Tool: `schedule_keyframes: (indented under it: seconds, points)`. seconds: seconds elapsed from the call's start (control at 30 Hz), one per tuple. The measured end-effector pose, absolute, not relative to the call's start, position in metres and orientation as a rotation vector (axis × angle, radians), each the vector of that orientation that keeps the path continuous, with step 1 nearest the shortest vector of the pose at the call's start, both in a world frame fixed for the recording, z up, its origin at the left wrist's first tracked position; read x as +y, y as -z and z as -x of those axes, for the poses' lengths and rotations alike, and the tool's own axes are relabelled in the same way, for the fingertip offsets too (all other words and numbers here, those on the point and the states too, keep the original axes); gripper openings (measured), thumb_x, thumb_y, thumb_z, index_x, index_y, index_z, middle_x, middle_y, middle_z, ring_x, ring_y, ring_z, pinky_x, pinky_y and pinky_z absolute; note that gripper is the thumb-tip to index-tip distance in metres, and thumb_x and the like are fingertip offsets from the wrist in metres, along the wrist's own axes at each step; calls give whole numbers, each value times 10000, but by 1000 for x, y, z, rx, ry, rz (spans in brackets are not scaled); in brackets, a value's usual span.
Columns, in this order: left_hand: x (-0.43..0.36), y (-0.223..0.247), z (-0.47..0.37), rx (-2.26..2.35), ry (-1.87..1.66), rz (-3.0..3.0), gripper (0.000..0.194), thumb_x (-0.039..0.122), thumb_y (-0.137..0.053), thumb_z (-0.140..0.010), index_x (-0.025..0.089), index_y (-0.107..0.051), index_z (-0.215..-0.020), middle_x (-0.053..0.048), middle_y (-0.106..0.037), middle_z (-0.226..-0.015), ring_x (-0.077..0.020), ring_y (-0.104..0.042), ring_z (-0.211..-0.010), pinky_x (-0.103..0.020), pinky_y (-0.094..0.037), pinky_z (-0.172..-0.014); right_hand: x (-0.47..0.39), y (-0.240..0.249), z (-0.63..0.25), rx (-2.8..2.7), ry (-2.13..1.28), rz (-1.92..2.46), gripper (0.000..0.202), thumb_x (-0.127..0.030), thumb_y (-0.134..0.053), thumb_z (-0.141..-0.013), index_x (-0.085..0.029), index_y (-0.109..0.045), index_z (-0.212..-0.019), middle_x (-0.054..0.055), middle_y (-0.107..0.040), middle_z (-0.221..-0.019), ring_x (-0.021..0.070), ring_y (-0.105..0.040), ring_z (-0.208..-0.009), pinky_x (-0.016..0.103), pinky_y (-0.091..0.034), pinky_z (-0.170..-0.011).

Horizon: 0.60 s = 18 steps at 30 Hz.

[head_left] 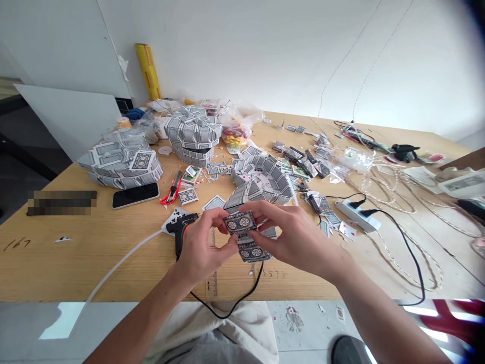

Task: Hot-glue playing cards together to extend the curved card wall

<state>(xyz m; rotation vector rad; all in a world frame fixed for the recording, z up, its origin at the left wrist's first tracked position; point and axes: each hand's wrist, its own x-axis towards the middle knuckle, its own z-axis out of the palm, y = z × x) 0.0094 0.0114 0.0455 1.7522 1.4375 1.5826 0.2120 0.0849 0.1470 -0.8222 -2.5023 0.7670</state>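
Observation:
Between both hands is a folded strip of patterned playing cards [241, 223], lifted above the table near its front edge. My left hand [204, 242] pinches the strip's left side with thumb and fingers. On the right side, my right hand [286, 235] grips it the same way. Just left of my left hand lies a black glue gun [179, 230] with a white glue stick [129, 258] trailing from it. Behind the hands stands an open box built from folded cards [278, 184], with loose cards inside. A ruler [211, 285] lies partly hidden beneath the hands.
Two card-built boxes, one heart-like [121, 162] and one lidded [193, 136], stand at the back left. A phone [135, 195] and red-handled cutter [172, 189] lie nearer. To the right are a power strip [358, 216], looped cords [401, 187] and card scraps.

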Motion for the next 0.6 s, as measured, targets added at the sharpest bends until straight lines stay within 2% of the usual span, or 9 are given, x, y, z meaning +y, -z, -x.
schedule_keyframes:
  seconds: [0.17,0.33,0.6]
  points:
    - [12,-48,-12,1388,-1599,-1779,424,177,-747,-887,254,-564,-1261,2,-678,-974,-134,-653,-846,-265,-573,-818,89,-146,-212,-2475,-819,817,380,-118,-735,-845,-217,-689,-1209,-30,-784,-896,123,-736,-731,245,-585,-706]
    - [14,-54,-13,1378,-1595,-1857,394,175,-739,-893,257,-583,-1245,0,-689,-1004,-129,-636,-815,-258,-557,-785,89,-147,-211,-2474,-861,791,357,-119,-725,-856,-217,-697,-1198,-38,-779,-881,113,-725,-725,237,-567,-701]
    - [16,-57,-13,1431,-1554,-1838,394,199,-754,-855,243,-580,-1206,20,-678,-937,-125,-627,-777,-246,-535,-741,87,-148,-210,-2511,-768,801,348,-175,-733,-868,-200,-697,-1213,-16,-763,-866,122,-701,-700,246,-541,-677]
